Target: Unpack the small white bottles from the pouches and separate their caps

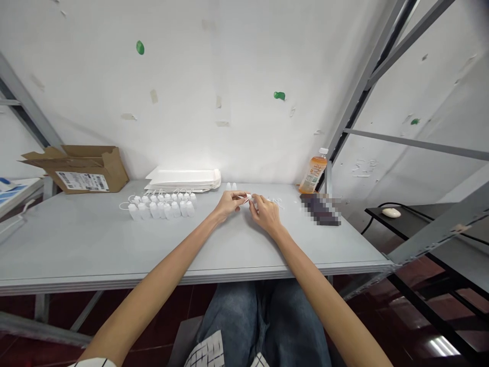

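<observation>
Above the middle of the grey table (237, 250), my left hand (228, 204) and my right hand (266, 212) meet with fingers closed around a small white piece (248, 197). Its exact shape is partly covered by the fingers, and a thin reddish edge shows beside it. Left of my hands, several small white bottles (155, 210) with loops of white string stand in rows. Two more small white bottles (231, 186) are behind my left hand. Thin white loops (278, 202) lie just right of my right hand.
An open cardboard box (86, 168) sits at the back left, beside stacked white envelopes (183, 179). An orange drink bottle (314, 171) and a blurred dark object (321, 209) are on the right. A black side table holds a white mouse (391, 212).
</observation>
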The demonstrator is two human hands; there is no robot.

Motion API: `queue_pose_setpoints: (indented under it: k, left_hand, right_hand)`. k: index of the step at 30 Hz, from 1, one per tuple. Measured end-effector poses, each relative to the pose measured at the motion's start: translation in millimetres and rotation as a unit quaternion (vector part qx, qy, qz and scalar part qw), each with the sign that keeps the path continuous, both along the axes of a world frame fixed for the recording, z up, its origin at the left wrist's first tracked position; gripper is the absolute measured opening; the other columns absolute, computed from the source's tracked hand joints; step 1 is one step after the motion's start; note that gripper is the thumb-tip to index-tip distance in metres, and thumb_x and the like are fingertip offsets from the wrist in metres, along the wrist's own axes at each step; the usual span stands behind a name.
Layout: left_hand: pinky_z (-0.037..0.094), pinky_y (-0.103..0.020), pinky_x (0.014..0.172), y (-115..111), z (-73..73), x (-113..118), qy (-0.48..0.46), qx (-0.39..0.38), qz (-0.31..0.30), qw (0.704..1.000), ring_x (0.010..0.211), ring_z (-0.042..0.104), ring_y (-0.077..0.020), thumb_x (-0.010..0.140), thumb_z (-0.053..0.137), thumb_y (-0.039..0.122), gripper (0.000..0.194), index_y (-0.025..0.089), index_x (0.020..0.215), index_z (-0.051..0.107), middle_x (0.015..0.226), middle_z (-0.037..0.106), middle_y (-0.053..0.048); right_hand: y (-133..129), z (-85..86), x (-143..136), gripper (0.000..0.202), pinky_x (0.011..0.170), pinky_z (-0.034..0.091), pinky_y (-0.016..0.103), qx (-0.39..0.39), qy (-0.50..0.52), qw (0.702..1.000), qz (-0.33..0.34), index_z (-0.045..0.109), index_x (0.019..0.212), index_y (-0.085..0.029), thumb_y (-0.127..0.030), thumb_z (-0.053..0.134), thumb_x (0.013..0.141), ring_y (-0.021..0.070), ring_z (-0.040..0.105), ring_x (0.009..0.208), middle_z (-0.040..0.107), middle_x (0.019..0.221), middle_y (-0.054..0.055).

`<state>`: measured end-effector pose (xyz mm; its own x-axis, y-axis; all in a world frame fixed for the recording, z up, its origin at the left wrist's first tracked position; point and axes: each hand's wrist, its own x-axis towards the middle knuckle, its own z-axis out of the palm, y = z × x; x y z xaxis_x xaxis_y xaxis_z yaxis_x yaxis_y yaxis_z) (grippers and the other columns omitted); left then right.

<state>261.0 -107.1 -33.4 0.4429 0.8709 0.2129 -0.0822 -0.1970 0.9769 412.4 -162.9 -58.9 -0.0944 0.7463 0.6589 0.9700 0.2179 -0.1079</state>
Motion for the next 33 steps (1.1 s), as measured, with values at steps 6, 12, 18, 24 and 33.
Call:
queue_pose_setpoints:
  k: [6, 12, 18, 24, 33]
  left_hand:
    - [0.035, -0.02, 0.044, 2, -6.5, 0, -0.013, 0.009, 0.006, 1.0, 0.068, 0.052, -0.0121, 0.057, 0.084, 0.045, 0.046, 0.011, 0.087, 0.075, 0.087, 0.065, -0.008]
    - [0.033, -0.019, 0.042, 5, -10.2, 0, -0.012, 0.001, 0.005, 1.0, 0.067, 0.052, -0.0121, 0.059, 0.083, 0.048, 0.044, 0.012, 0.082, 0.073, 0.077, 0.061, -0.005]
    - [0.031, -0.019, 0.041, 5, -9.4, -2, -0.001, -0.016, -0.002, 1.0, 0.062, 0.048, -0.0106, 0.062, 0.081, 0.05, 0.042, 0.012, 0.076, 0.068, 0.068, 0.054, -0.002]
    - [0.028, -0.019, 0.044, -6, -6.5, 3, 0.037, -0.007, -0.022, 0.999, 0.062, 0.045, -0.0105, 0.074, 0.068, 0.049, 0.035, 0.016, 0.071, 0.057, 0.066, 0.048, 0.0]
    - [0.017, -0.021, 0.046, -14, -6.9, 10, 0.002, -0.051, -0.063, 0.997, 0.052, 0.027, -0.0075, 0.081, 0.059, 0.049, 0.045, 0.02, 0.06, 0.031, 0.06, 0.026, 0.005]
  right_hand:
    - [1, -1.9, 0, 0.031, 0.056, 0.028, 0.026, 0.002, 0.023, 1.0, -0.002, 0.068, 0.107, -0.016, -0.032, 0.044, 0.096, 0.0158, 0.061, 0.066, 0.071, 0.088, 0.009]
    - [3, -3.6, 1, 0.03, 0.055, 0.027, 0.026, 0.015, 0.038, 0.999, 0.023, 0.068, 0.101, -0.017, -0.032, 0.043, 0.098, 0.0143, 0.058, 0.063, 0.069, 0.082, 0.007]
    - [4, -4.6, 1, 0.029, 0.053, 0.026, 0.026, 0.042, 0.025, 0.998, 0.043, 0.066, 0.092, -0.016, -0.03, 0.041, 0.099, 0.0131, 0.052, 0.058, 0.066, 0.078, 0.007]
    - [2, -2.1, -2, 0.036, 0.052, 0.025, 0.026, 0.082, 0.022, 0.995, 0.05, 0.061, 0.075, -0.017, -0.025, 0.036, 0.1, 0.0118, 0.044, 0.052, 0.059, 0.066, 0.004]
    - [4, -3.7, -6, 0.04, 0.052, 0.024, 0.029, 0.149, -0.038, 0.987, 0.054, 0.054, 0.07, -0.018, -0.022, 0.032, 0.103, 0.013, 0.044, 0.054, 0.054, 0.062, 0.003]
